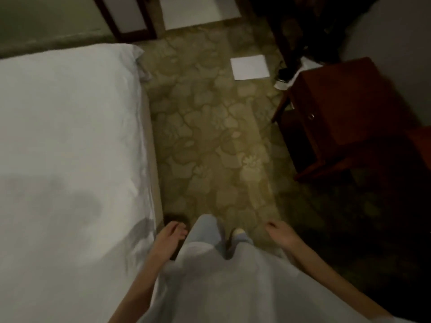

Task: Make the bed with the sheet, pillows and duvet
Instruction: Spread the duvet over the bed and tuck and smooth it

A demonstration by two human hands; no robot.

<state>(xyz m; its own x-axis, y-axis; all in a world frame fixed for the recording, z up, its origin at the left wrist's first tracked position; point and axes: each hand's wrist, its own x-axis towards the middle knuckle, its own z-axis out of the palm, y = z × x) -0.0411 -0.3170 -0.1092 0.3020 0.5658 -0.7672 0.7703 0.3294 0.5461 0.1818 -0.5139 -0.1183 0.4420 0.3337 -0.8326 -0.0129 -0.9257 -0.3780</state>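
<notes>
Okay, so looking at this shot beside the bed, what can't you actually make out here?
- Head view: the bed runs off the left and bottom edges, so pillows or a duvet cannot be seen.
- The items behind the wooden nightstand are dark and partly hidden by it.
- The white sheet of paper on the carpet is too blurred to read.
- The left hand and right hand are motion-blurred; they seem to hold nothing.
</notes>
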